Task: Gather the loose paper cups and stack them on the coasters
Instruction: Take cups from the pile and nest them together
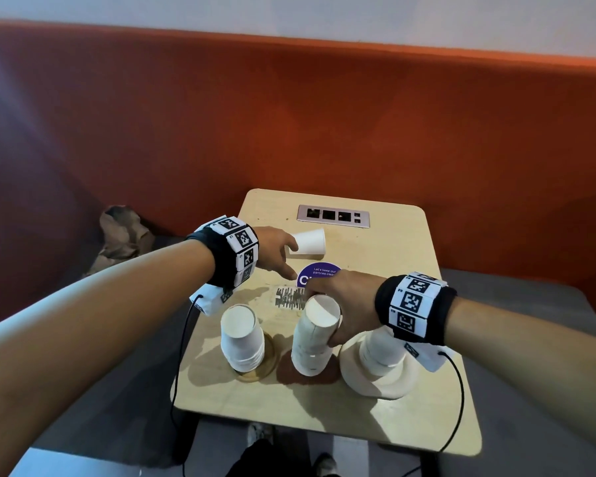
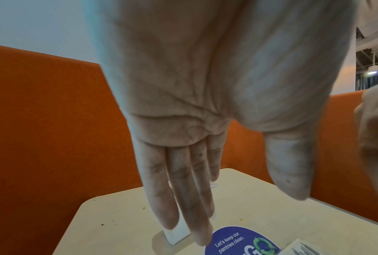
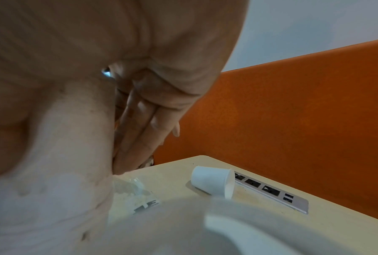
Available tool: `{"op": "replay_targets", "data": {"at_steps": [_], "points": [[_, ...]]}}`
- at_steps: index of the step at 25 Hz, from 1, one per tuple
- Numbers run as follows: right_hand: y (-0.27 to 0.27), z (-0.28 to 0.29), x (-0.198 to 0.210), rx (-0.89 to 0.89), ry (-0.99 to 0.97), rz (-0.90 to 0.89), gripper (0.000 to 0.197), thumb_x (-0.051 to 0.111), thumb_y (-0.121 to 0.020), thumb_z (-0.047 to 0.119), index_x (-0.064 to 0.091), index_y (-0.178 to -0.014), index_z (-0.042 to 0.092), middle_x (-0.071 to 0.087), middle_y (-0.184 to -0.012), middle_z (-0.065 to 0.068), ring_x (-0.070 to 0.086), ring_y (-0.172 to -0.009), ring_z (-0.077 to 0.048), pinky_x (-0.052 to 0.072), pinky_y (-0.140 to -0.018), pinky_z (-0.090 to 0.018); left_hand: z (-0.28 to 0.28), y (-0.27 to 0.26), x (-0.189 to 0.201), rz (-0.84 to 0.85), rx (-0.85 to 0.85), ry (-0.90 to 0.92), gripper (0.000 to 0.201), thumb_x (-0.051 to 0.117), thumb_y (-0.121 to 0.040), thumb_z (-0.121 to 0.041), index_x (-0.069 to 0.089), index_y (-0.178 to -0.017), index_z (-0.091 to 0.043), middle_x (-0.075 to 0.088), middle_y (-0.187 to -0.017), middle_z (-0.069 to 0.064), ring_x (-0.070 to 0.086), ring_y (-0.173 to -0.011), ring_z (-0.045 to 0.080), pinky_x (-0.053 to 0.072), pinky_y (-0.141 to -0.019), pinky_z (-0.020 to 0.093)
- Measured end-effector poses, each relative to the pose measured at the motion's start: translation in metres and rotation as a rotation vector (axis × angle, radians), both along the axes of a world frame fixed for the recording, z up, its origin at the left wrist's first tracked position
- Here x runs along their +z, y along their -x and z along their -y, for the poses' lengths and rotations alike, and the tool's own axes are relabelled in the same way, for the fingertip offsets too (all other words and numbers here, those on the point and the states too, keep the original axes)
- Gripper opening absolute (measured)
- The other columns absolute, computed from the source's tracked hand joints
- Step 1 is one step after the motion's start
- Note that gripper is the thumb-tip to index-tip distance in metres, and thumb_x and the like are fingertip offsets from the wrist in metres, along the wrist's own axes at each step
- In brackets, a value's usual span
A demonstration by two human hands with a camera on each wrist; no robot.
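With the left hand (image 1: 272, 251) spread, fingers straight just beside the loose cup (image 1: 308, 242) lying tipped far-centre on the bench (image 1: 386, 256), it should curl round the wall gently; right hand (image 1: 344, 304) grips the middle stack (image 1: 315, 339).

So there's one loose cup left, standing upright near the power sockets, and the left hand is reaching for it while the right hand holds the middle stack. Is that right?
Nearly. The loose cup is not upright: it lies on its side by the power sockets, as the head and right wrist views show. The left hand does reach toward it, and the right hand does hold the middle stack.
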State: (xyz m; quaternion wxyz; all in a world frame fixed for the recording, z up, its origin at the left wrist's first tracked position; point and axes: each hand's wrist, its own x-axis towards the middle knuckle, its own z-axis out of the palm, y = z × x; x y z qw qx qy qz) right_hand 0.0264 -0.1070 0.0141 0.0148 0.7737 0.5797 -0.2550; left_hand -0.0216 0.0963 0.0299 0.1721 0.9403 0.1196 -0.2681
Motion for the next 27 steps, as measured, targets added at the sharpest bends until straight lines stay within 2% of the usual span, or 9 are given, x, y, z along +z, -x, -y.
{"op": "replay_targets", "data": {"at_steps": [4, 8, 11, 13, 16, 18, 21, 24, 27], "points": [[0.001, -0.001, 0.005, 0.013, 0.004, -0.006, 0.074, 0.086, -0.061, 0.049, 0.046, -0.121, 0.034, 0.062, -0.111, 0.007, 0.058, -0.096, -0.017, 0.056, -0.079, -0.039, -0.007, -0.008, -0.008, -0.027, 0.007, -0.012, 0.079, 0.073, -0.083, -0.049, 0.04, -0.148, -0.021, 0.068, -0.122, -0.002, 0.065, -0.108, 0.022, 0.049, -0.098, 0.037], [0.012, -0.004, 0.005, 0.133, 0.081, 0.062, 0.072, 0.085, -0.069, 0.045, 0.042, -0.126, 0.032, 0.063, -0.111, 0.002, 0.058, -0.091, -0.021, 0.054, -0.077, -0.038, -0.008, -0.013, -0.013, -0.042, 0.003, -0.013, 0.077, 0.073, -0.084, -0.049, 0.041, -0.148, -0.021, 0.069, -0.121, -0.002, 0.067, -0.106, 0.021, 0.051, -0.094, 0.035], [0.018, -0.009, 0.006, 0.187, 0.157, 0.103, 0.08, 0.085, -0.073, 0.04, 0.037, -0.136, 0.027, 0.062, -0.12, -0.002, 0.06, -0.099, -0.027, 0.054, -0.081, -0.042, -0.005, -0.015, -0.015, -0.045, -0.017, -0.029, 0.076, 0.073, -0.084, -0.048, 0.042, -0.147, -0.02, 0.069, -0.121, -0.002, 0.067, -0.105, 0.021, 0.051, -0.093, 0.033], [0.017, -0.009, 0.007, 0.179, 0.155, 0.062, 0.09, 0.087, -0.071, 0.04, 0.033, -0.141, 0.028, 0.06, -0.129, -0.001, 0.06, -0.107, -0.028, 0.053, -0.086, -0.042, -0.005, -0.018, -0.016, -0.039, -0.034, -0.059, 0.075, 0.073, -0.085, -0.048, 0.042, -0.147, -0.02, 0.067, -0.125, -0.001, 0.065, -0.11, 0.021, 0.049, -0.095, 0.033], [0.007, -0.005, 0.016, 0.106, 0.106, -0.041, 0.101, 0.089, -0.066, 0.045, 0.031, -0.147, 0.032, 0.056, -0.139, 0.006, 0.059, -0.116, -0.02, 0.05, -0.094, -0.036, -0.008, -0.024, -0.018, -0.016, -0.029, -0.099, 0.073, 0.071, -0.086, -0.047, 0.042, -0.147, -0.018, 0.061, -0.134, 0.001, 0.059, -0.118, 0.022, 0.044, -0.097, 0.031], [-0.001, -0.001, 0.024, 0.048, 0.085, -0.065, 0.099, 0.088, -0.063, 0.052, 0.037, -0.146, 0.034, 0.055, -0.14, 0.011, 0.057, -0.119, -0.014, 0.048, -0.098, -0.034, -0.011, -0.031, -0.022, 0.005, -0.018, -0.133, 0.068, 0.071, -0.087, -0.045, 0.047, -0.144, -0.016, 0.059, -0.134, 0.003, 0.057, -0.119, 0.024, 0.044, -0.096, 0.032], [-0.014, 0.003, 0.032, -0.076, 0.045, -0.101, 0.088, 0.083, -0.064, 0.062, 0.047, -0.14, 0.033, 0.057, -0.135, 0.014, 0.06, -0.112, -0.01, 0.049, -0.095, -0.03, -0.021, -0.044, -0.034, 0.082, 0.023, -0.186, 0.061, 0.073, -0.085, -0.038, 0.052, -0.135, -0.011, 0.059, -0.13, 0.009, 0.058, -0.113, 0.028, 0.044, -0.086, 0.033], [-0.03, 0.008, 0.031, -0.219, -0.02, -0.15, 0.084, 0.08, -0.065, 0.067, 0.051, -0.136, 0.032, 0.059, -0.132, 0.015, 0.063, -0.107, -0.01, 0.051, -0.093, -0.03, -0.035, -0.065, -0.049, 0.211, 0.096, -0.15, 0.067, 0.075, -0.079, -0.03, 0.04, -0.133, -0.012, 0.057, -0.125, 0.014, 0.06, -0.102, 0.033, 0.049, -0.082, 0.039], [-0.046, 0.006, 0.023, -0.315, -0.026, -0.134, 0.07, 0.077, -0.074, 0.062, 0.054, -0.132, 0.029, 0.061, -0.128, 0.013, 0.063, -0.104, -0.009, 0.05, -0.087, -0.027, -0.041, -0.088, -0.056, 0.204, 0.053, -0.142, 0.065, 0.073, -0.08, -0.028, 0.039, -0.134, -0.015, 0.055, -0.127, 0.015, 0.06, -0.104, 0.035, 0.05, -0.084, 0.042]]}}
